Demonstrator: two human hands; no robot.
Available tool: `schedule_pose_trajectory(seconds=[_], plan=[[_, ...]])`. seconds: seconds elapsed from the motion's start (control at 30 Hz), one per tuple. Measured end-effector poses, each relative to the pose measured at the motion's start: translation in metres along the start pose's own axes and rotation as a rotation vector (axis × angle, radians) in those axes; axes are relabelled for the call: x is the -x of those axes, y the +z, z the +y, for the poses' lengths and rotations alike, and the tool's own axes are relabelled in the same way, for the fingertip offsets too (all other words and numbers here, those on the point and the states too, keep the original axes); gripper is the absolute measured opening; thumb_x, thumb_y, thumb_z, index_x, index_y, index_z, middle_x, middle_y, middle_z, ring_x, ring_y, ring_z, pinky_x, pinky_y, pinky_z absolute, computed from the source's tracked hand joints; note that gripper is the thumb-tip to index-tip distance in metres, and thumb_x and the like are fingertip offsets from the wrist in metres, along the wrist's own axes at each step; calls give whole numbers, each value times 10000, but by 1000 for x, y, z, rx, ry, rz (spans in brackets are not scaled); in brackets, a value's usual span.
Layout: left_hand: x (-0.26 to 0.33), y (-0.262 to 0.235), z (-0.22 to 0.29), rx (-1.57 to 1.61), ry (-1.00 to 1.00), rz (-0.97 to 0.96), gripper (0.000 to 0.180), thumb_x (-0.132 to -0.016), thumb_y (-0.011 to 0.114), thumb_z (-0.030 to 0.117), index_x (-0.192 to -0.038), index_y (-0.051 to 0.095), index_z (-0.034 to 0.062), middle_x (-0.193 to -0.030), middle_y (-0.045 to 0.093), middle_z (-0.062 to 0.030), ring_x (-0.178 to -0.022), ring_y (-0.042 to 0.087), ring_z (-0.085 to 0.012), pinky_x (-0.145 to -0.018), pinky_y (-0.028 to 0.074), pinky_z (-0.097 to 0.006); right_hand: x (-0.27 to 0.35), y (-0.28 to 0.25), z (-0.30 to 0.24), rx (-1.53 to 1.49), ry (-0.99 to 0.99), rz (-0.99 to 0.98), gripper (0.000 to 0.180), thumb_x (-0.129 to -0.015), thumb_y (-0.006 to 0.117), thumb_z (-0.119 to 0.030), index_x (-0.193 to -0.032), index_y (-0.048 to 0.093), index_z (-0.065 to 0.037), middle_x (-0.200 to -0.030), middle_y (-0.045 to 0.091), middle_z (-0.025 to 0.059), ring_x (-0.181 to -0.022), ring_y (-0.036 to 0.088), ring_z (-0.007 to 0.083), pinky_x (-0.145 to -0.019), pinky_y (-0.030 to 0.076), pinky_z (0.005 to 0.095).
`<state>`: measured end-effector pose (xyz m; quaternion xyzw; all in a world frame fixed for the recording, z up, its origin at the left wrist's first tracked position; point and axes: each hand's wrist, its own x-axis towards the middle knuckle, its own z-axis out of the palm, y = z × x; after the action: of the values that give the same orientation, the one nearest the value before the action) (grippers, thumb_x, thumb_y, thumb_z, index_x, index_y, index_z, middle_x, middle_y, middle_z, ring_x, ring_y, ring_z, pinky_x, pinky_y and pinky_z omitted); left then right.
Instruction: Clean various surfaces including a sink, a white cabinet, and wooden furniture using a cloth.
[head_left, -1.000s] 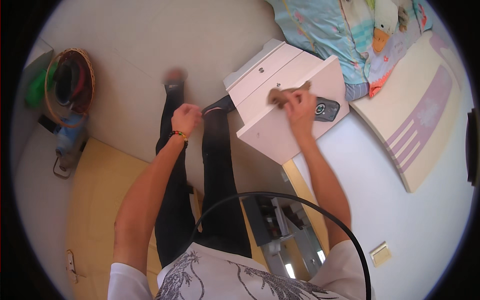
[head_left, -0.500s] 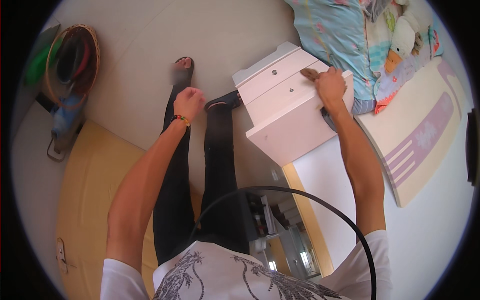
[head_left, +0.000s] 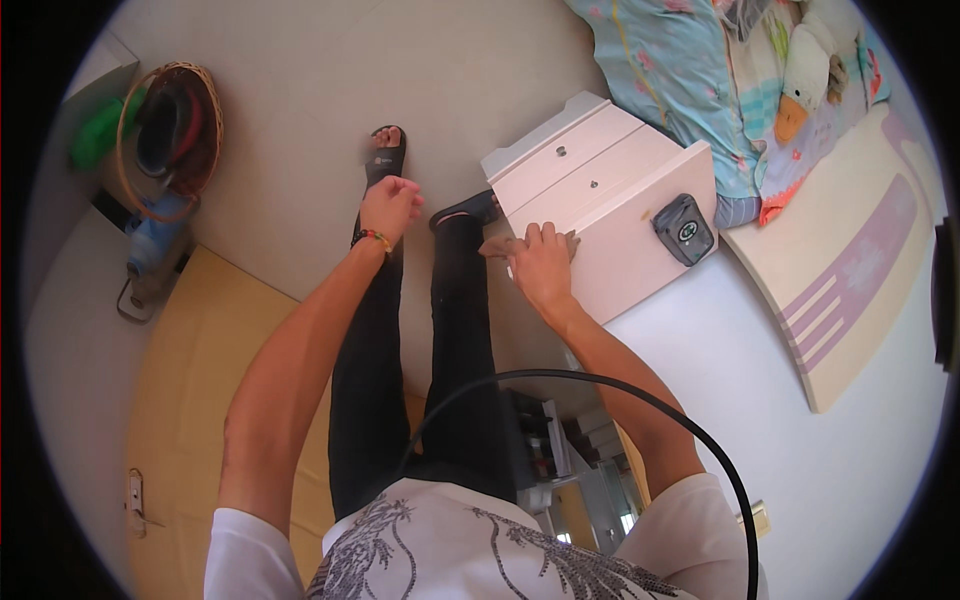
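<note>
The right hand [head_left: 543, 268] holds a brown cloth [head_left: 496, 248] in a closed grip at the left end of the worktop [head_left: 620, 250], the pale top of a bedside cabinet [head_left: 575, 165]. One end of the cloth sticks out to the left of the hand, past the worktop's edge, and a smaller piece shows to the right of the fingers. At the right end of the same worktop, well apart from the cloth, lies a dark case [head_left: 686, 231] with a round pale mark. On the far side of the cabinet, two small knobs sit on its drawer fronts. The left hand [head_left: 390, 208], with a beaded bracelet [head_left: 372, 238] at its wrist, is raised above the left leg, clear of the cabinet; its fingers bend inward, but I cannot tell how tightly that grip is closed or whether it holds anything. Dark sandals [head_left: 388, 152] are on both feet. Far right, a plush duck [head_left: 808, 72] lies on light blue patterned bedding [head_left: 660, 75], beside a cream and purple headboard [head_left: 840, 300]. A wicker basket [head_left: 122, 150] stands far left, with a yellowish door [head_left: 215, 380] nearer on that side.
</note>
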<state>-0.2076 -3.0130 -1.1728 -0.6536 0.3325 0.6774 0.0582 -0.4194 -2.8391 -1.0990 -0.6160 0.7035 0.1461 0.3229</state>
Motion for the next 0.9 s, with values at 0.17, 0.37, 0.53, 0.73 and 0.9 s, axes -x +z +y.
schedule_pose_trajectory(seconds=[0.17,0.37,0.53,0.73,0.9], plan=[[9,5,-5,-45,-9,56,183,-953,569,176,-1026,678,48,-882,726,-68,-687,662,-133,-598,528,-267,35,-1,11,-207,-86,128,158,-826,736,-183,-983,725,-188,-1005,551,45,-1010,514,257,-869,412,414],[28,36,-6,-126,20,45,196,-951,586,187,-1013,678,25,-878,728,-83,-664,656,-141,-575,522,-270,108,43,73,-409,-267,289,242,-830,682,-117,-1021,738,-255,-1043,543,3,-1070,532,234,-903,431,421],[56,66,-1,-191,17,54,188,-961,566,171,-1019,672,25,-879,730,-81,-659,656,-124,-576,526,-260,195,61,145,-443,-177,158,249,-784,685,-104,-965,762,-257,-1044,542,6,-1067,536,230,-916,450,401],[145,106,53,-153,-20,36,175,-980,556,190,-1019,670,63,-832,725,-56,-629,660,-123,-541,542,-275,301,58,168,-940,436,193,349,-707,672,79,-958,785,-136,-957,635,31,-914,625,213,-772,534,346],[314,133,124,-102,45,-34,214,-977,564,223,-1076,661,60,-900,725,-85,-669,671,-146,-580,565,-291,370,-62,110,-1698,1031,-46,342,-786,588,119,-1055,746,-24,-878,713,80,-761,685,177,-634,566,309]])
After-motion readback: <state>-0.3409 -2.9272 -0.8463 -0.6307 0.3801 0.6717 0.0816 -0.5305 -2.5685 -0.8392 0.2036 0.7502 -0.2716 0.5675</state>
